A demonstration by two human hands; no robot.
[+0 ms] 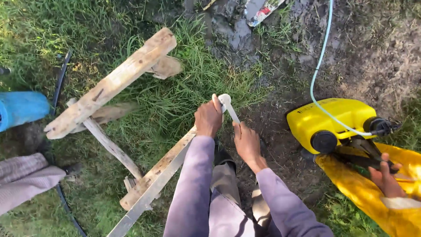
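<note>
Head view looks straight down at someone standing on trampled grass and mud, working on the top end of a long grey-white pipe (151, 193) that leans up from the lower left alongside a rough wooden plank (155, 173). Left hand (208, 118) is wrapped tight around the pipe's upper end, thumb up near the pale round tip (224, 99), so that grip is closed on the pipe. Right hand (247, 142) sits just beside it, fingers pinching a thin pale strip (232, 115) that runs up to the tip; whether it's tape or a blade I can't tell from here. Looks to me like they're midway through dressing or wrapping that pipe end, with the left hand doing the steadying. I'd guess the next bit needs the left to keep the pipe from rolling while the right keeps the strip taut against the tip. Off to the right, another person's hand (386, 177) rests on the dark fittings of a yellow machine (337, 116) with a light blue hose (319, 66) running away from it. A second plank (112, 83) lies propped in the grass to the left.
</note>
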